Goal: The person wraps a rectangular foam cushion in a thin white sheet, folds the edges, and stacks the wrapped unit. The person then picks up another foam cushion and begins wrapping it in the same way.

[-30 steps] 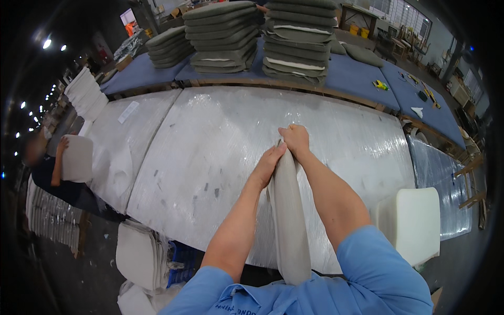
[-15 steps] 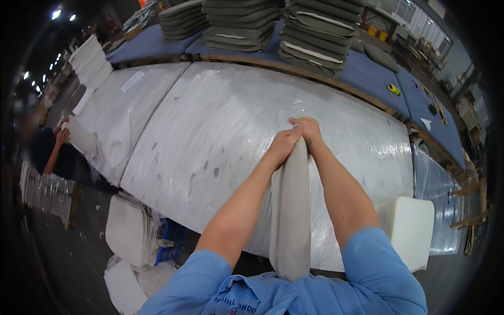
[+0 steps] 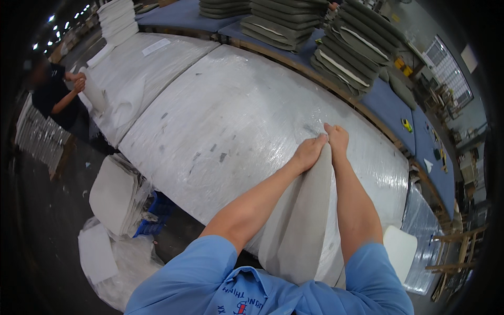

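Grey fabric piece (image 3: pixel 302 220) at lower centre, its lower end hidden behind the shirt; both hands, left (image 3: pixel 310 152) and right (image 3: pixel 337 139), pinch its top on the plastic-wrapped tabletop (image 3: pixel 236 105), now further right than before.

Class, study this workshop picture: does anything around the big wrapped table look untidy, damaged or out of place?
Mostly orderly. The odd spot is the floor at the left: white sheets lie in a loose, slumped heap beside a blue crate, with crumpled clear plastic below. The wrapped table also shows small dark marks.
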Action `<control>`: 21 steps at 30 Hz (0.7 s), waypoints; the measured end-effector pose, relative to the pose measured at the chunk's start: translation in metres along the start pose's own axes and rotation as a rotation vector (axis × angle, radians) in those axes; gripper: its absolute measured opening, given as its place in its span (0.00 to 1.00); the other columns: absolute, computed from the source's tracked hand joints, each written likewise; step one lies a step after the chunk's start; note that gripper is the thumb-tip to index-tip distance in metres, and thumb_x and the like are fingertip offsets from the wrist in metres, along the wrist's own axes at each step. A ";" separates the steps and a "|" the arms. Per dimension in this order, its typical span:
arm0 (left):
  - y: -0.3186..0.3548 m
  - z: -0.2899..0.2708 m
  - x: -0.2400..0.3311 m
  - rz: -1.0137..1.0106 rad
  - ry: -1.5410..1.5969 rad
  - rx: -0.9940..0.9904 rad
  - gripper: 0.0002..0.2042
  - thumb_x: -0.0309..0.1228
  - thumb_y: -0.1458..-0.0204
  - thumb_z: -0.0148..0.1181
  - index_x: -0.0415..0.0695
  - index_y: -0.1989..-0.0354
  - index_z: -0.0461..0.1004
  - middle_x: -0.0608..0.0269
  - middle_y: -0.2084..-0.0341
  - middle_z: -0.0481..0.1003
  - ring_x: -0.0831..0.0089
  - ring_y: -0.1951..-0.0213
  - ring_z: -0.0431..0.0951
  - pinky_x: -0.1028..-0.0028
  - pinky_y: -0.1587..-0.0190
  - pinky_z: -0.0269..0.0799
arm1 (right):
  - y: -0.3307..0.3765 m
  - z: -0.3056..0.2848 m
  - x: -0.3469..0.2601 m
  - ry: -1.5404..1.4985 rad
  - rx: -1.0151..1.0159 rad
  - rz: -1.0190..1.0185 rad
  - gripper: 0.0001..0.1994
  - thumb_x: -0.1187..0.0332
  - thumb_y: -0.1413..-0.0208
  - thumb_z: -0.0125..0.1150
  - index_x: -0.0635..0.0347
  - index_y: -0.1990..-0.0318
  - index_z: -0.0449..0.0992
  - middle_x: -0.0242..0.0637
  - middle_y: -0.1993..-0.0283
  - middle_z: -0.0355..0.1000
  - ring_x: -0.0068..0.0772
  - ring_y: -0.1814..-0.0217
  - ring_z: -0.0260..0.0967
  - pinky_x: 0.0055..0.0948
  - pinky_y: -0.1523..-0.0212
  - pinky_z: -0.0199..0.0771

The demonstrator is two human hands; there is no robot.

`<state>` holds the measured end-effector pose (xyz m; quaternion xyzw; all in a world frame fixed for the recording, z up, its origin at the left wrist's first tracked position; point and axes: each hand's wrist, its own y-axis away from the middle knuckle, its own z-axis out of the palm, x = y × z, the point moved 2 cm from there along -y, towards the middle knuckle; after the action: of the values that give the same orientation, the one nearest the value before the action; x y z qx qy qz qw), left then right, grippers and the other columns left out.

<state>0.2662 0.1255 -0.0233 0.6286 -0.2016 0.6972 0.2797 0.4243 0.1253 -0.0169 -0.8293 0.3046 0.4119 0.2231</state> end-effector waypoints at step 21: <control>0.291 -0.019 -0.228 -1.016 0.514 -0.066 0.39 0.66 0.34 0.37 0.48 0.25 0.59 0.57 0.29 0.65 0.60 0.31 0.66 0.56 0.30 0.61 | 0.309 -0.160 0.011 -0.754 -0.354 0.196 0.54 0.45 0.45 0.68 0.52 0.19 0.41 0.47 0.21 0.49 0.42 0.23 0.54 0.41 0.27 0.57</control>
<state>0.0765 -0.1148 -0.2307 0.4476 0.1791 0.5989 0.6394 0.3047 -0.1987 0.0271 -0.6134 0.2035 0.7514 0.1327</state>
